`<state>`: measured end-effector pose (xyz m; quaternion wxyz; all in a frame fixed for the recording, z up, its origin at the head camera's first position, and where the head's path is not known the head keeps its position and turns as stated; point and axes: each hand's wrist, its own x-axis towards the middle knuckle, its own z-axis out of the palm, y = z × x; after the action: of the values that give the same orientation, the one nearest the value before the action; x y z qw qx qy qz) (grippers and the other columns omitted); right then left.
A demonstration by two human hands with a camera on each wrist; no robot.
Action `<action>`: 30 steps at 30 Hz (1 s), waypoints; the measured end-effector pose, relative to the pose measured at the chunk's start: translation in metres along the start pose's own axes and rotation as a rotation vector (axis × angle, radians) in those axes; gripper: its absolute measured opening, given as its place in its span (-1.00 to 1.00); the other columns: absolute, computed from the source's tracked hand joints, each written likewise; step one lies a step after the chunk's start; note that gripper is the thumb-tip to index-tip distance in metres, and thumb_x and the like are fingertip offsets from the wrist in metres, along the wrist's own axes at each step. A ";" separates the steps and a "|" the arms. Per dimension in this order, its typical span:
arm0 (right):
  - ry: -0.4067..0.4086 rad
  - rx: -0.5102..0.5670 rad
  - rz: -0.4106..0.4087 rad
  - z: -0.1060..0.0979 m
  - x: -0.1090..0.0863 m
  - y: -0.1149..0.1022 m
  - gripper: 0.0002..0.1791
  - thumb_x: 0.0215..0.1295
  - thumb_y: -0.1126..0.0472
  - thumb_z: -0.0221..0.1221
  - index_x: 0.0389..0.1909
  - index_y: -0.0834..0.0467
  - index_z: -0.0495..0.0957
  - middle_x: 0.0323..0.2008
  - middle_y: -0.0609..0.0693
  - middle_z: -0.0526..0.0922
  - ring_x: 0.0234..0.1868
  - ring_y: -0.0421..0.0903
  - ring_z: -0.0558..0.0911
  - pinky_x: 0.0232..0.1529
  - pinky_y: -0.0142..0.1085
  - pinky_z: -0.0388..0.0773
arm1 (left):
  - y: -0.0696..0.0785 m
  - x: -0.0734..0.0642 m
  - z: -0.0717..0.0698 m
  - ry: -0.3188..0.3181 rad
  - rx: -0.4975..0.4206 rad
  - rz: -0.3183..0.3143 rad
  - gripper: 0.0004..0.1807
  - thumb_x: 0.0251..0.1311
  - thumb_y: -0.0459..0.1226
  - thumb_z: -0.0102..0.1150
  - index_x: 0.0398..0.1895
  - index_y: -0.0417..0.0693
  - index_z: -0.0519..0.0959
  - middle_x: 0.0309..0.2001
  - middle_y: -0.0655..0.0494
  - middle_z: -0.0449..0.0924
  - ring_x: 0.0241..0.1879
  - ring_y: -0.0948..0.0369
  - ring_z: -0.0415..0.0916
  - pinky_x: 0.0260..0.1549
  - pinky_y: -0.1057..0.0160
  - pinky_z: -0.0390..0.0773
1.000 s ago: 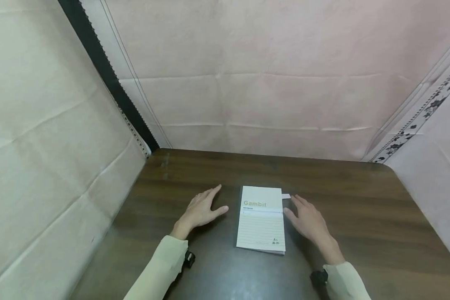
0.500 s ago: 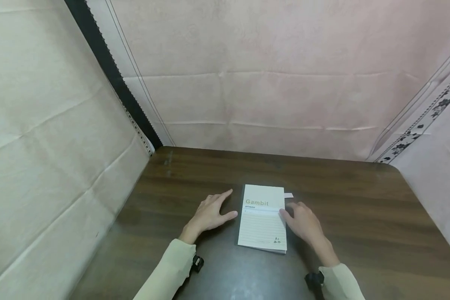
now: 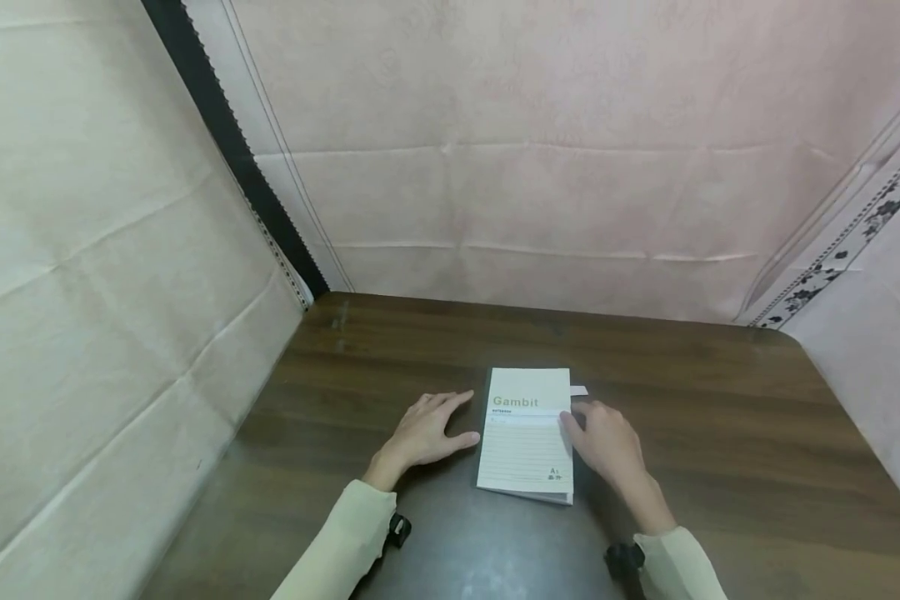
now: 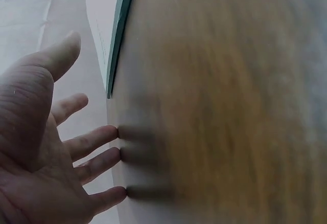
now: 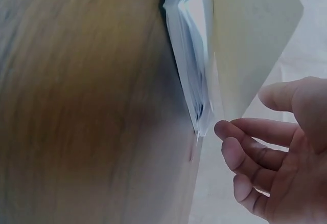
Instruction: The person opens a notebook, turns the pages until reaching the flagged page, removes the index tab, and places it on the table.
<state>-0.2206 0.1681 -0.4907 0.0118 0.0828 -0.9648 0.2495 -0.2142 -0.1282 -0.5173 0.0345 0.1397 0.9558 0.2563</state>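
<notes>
a white notebook [image 3: 526, 436] printed "gambit" lies on the dark wooden table [image 3: 720, 450] between the two hands. the left hand [image 3: 426, 432] rests flat on the table just beside the notebook's left edge, fingers straight and spread, holding nothing. the right hand [image 3: 604, 440] is at the notebook's right edge; in the right wrist view its fingertips [image 5: 240, 150] lift the front cover [image 5: 250, 45] away from the pages, thumb near the cover. a small white tab [image 3: 579, 390] pokes out just beyond the right hand's fingers.
</notes>
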 end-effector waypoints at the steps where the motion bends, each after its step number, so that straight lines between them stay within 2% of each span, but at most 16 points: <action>1: 0.006 -0.004 0.003 -0.001 -0.001 -0.001 -0.52 0.47 0.05 0.11 0.15 0.36 0.59 0.13 0.38 0.57 0.13 0.33 0.56 0.02 0.21 0.51 | 0.000 0.001 0.000 -0.004 -0.002 -0.002 -0.20 0.26 0.22 0.18 0.52 0.21 0.27 0.44 -0.02 0.31 0.39 -0.09 0.21 0.32 -0.24 0.16; 5: 0.030 -0.023 0.010 -0.003 -0.003 -0.004 -0.54 0.46 0.06 0.11 0.12 0.34 0.61 0.11 0.36 0.60 0.11 0.32 0.58 0.00 0.19 0.51 | 0.002 0.003 -0.001 -0.008 -0.022 -0.011 -0.23 0.28 0.22 0.16 0.50 0.21 0.30 0.44 -0.01 0.30 0.42 -0.12 0.18 0.34 -0.26 0.11; 8: 0.069 -0.032 -0.007 -0.005 -0.003 -0.006 -0.58 0.44 0.08 0.14 0.09 0.32 0.64 0.07 0.34 0.63 -0.03 0.25 0.64 -0.12 0.11 0.55 | 0.004 0.004 -0.003 -0.004 -0.033 -0.014 -0.24 0.28 0.22 0.16 0.49 0.20 0.32 0.43 -0.01 0.31 0.43 -0.11 0.18 0.35 -0.27 0.09; 10: 0.096 -0.016 -0.017 -0.007 -0.002 -0.008 -0.61 0.41 0.10 0.16 0.07 0.30 0.65 0.02 0.31 0.66 -0.23 0.15 0.65 -0.30 -0.02 0.55 | 0.005 0.005 -0.003 -0.002 -0.039 -0.014 -0.25 0.29 0.21 0.16 0.48 0.18 0.33 0.43 -0.01 0.31 0.43 -0.10 0.17 0.36 -0.26 0.07; 12: 0.113 0.010 -0.022 -0.008 -0.001 -0.009 -0.64 0.39 0.12 0.19 0.03 0.28 0.66 -0.11 0.26 0.70 -0.39 0.03 0.58 -0.45 -0.14 0.47 | 0.005 0.006 -0.004 0.001 -0.047 -0.013 -0.26 0.29 0.20 0.16 0.47 0.17 0.35 0.43 -0.01 0.32 0.43 -0.09 0.19 0.36 -0.25 0.09; 16: 0.101 0.092 -0.002 -0.009 0.001 -0.010 -0.69 0.37 0.09 0.23 -0.07 0.24 0.67 -0.41 0.07 0.65 -0.54 -0.08 0.48 -0.55 -0.25 0.35 | 0.005 0.007 -0.004 -0.001 -0.066 -0.013 -0.28 0.30 0.20 0.17 0.45 0.14 0.37 0.43 0.01 0.32 0.41 -0.04 0.22 0.34 -0.21 0.17; 19: 0.050 0.175 0.028 -0.010 0.002 -0.009 -0.68 0.38 0.05 0.22 -0.11 0.25 0.65 -0.44 0.02 0.61 -0.51 -0.08 0.49 -0.52 -0.25 0.39 | 0.007 0.006 -0.003 -0.013 -0.085 -0.011 -0.29 0.30 0.19 0.16 0.44 0.13 0.39 0.42 0.03 0.32 0.41 -0.01 0.24 0.32 -0.19 0.22; 22: -0.005 0.266 0.068 -0.009 0.002 -0.010 -0.64 0.41 0.03 0.19 -0.07 0.27 0.64 -0.32 0.07 0.66 -0.39 -0.05 0.55 -0.44 -0.24 0.44 | 0.008 0.006 -0.002 -0.029 -0.096 -0.002 -0.31 0.32 0.18 0.16 0.43 0.13 0.40 0.42 0.03 0.33 0.41 0.00 0.24 0.32 -0.19 0.23; 26: -0.053 0.350 0.097 -0.007 0.001 -0.012 -0.58 0.48 0.02 0.11 0.08 0.29 0.61 -0.11 0.14 0.68 -0.19 0.01 0.59 -0.26 -0.18 0.49 | 0.008 0.007 -0.001 -0.021 -0.101 0.009 -0.34 0.32 0.15 0.16 0.41 0.12 0.42 0.40 0.02 0.35 0.39 -0.01 0.26 0.31 -0.21 0.22; 30: -0.100 0.432 0.104 -0.006 -0.001 -0.018 -0.46 0.54 -0.06 0.01 0.24 0.31 0.52 0.04 0.20 0.64 -0.04 0.09 0.62 -0.05 -0.02 0.55 | 0.008 0.009 -0.001 -0.005 -0.106 0.013 -0.39 0.34 0.11 0.17 0.39 0.11 0.44 0.38 0.03 0.39 0.38 0.00 0.29 0.30 -0.22 0.22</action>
<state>-0.2165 0.1559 -0.4775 -0.0667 0.0458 -0.8913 0.4462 -0.2206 -0.1194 -0.5124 0.0426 0.1445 0.9399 0.3065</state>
